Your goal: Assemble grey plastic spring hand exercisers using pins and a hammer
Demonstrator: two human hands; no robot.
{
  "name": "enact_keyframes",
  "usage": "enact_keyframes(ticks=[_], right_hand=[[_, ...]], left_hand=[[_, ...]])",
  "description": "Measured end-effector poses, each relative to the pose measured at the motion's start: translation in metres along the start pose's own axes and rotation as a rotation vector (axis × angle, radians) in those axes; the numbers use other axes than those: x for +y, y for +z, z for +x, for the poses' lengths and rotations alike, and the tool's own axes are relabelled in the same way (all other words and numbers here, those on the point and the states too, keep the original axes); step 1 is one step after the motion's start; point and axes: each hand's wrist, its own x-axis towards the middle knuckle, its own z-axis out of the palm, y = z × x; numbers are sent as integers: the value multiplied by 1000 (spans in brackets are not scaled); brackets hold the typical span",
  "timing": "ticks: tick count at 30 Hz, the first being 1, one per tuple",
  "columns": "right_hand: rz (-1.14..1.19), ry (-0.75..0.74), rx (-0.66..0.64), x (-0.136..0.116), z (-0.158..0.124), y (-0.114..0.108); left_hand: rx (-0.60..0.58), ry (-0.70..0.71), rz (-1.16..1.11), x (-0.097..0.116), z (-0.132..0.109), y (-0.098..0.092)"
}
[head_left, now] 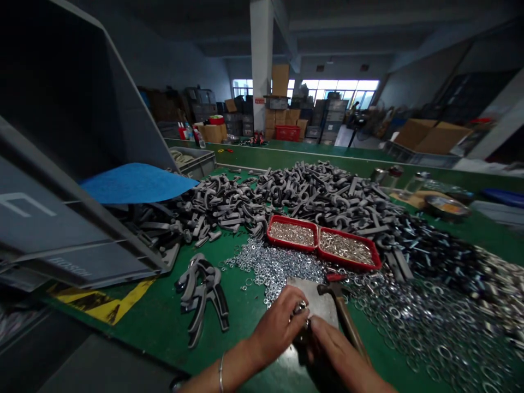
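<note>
Small metal part point(301, 307): sat between the two hands, above the steel plate; its shiny end showed at the left fingertips, facing up and away from the person. Fingers covered the rest, so its long axis could not be told.
Left hand point(280, 316): thumb and forefinger pinched the part — a thin bracelet point(221, 374) circled the wrist.
Right hand point(329, 335): fingers bent in close against the part's near right side; whether they pinched it, I could not tell.
Steel plate point(305, 288): lay flat beneath the hands.
Green tabletop point(245, 319): stretched far beyond, its near left edge marked by yellow-and-black tape point(131, 297).
Room: a white column point(262, 60), bright windows point(346, 86) and stacked cartons point(282, 117) stood behind.
Claw hammer point(347, 319): lay just right of the plate, its handle running toward the right forearm, which partly blocked it.
Red trays point(268, 240): two, end to end beyond the plate, full of small metal pieces.
Loose hardware: nuts point(282, 265) beyond the plate, rings point(426, 327) to the right.
Grey clamp parts point(327, 191): heaped behind the trays.
Left side: spring clamps point(202, 292) lay piled; a grey crate point(110, 256) — tipped over — hid the tabletop behind it.
</note>
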Motion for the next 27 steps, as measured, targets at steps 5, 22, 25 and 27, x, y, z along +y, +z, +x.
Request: enact_keyframes(ticks=[5, 22, 25, 27], right_hand=[[31, -4, 62, 2, 0, 0], [121, -95, 121, -4, -6, -3], [439, 51, -108, -3, -9, 2], [427, 54, -151, 2, -10, 4]], left_hand=[[121, -152, -54, -3, -1, 8], [191, -144, 61, -8, -8, 21], [133, -67, 84, -10, -11, 21], [48, -35, 88, -9, -13, 19]])
